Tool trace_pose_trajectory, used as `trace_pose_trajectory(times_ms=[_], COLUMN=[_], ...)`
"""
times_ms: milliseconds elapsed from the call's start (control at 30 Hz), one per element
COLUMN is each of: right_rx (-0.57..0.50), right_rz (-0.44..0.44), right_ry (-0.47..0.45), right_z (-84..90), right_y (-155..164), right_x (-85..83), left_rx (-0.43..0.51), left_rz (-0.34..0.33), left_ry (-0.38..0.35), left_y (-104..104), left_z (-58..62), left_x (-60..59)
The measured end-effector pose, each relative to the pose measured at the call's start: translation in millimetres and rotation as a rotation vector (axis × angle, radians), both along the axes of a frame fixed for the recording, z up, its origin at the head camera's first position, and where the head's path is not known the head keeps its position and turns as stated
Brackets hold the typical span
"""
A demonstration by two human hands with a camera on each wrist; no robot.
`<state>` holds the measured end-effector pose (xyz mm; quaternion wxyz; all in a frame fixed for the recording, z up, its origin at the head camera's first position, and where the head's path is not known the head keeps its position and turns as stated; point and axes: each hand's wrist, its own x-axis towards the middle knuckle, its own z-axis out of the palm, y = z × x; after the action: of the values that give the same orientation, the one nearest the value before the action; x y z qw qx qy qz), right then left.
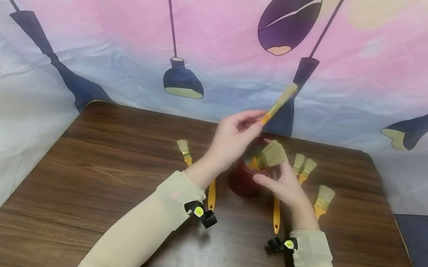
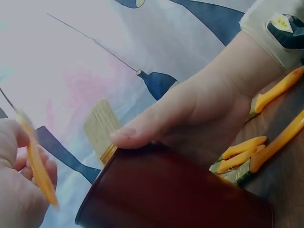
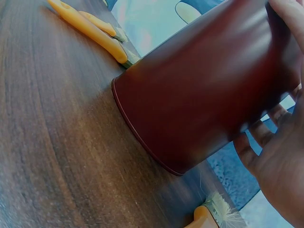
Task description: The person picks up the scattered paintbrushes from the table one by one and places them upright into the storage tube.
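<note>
Above the cup, my left hand (image 1: 253, 120) pinches the orange handle of a thin paintbrush (image 1: 282, 98), its bristles pointing up and away. The same hand (image 2: 21, 185) and its blurred brush handle (image 2: 39, 166) appear low in the left wrist view. My right hand (image 1: 274, 180) grips the side of a dark red cup (image 1: 243, 183) standing on the wooden table (image 1: 105, 172). A wider brush (image 1: 271, 155) stands in the cup, bristles up. The right wrist view shows the cup (image 3: 204, 80) close up, with fingers (image 3: 278, 166) wrapped round it.
Several orange-handled brushes lie on the table: one (image 1: 185, 150) left of the cup, two (image 1: 303, 165) right behind it, another (image 1: 324, 197) further right. A printed fabric backdrop (image 1: 85, 36) encloses the table on three sides.
</note>
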<state>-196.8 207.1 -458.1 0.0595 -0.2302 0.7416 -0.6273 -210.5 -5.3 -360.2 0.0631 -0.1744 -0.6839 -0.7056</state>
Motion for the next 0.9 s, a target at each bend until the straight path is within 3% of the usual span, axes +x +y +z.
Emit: trace_pose_trajectory(times_ms=[100,233,400,533,600,667,800,900], right_rx=[0.006,0.013,0.010,0.023,0.023,0.020,0.009,0.024], right_rz=[0.004,0.004,-0.005,-0.024,-0.023,-0.019,-0.003,-0.012], right_ry=[-0.002,-0.008,-0.017,-0.033,-0.039,-0.039,-0.030,-0.025], right_z=[1.2,1.3,-1.0,-1.6,-1.6,-1.2,-0.9,-1.0], right_y=[0,0,0,0,0,0,0,1], right_x=[0.5,0.3,-0.1,1.5,2.1,2.4,1.8,1.5], left_rx=[0.029,0.073,0.108,0.098,0.045,-0.054,-0.341,-0.503], left_rz=[0.033,0.023,-0.041,-0.138,-0.165,-0.150,-0.021,0.060], left_ry=[0.019,0.039,0.061,0.042,0.036,0.062,0.184,0.259], left_y=[3,9,15,17,16,14,7,2], left_z=[1.4,3.4,5.0,2.1,-1.0,-4.3,-10.4,-14.7], left_x=[-1.3,-2.8,-3.8,-3.2,-2.9,-3.0,-3.9,-5.0])
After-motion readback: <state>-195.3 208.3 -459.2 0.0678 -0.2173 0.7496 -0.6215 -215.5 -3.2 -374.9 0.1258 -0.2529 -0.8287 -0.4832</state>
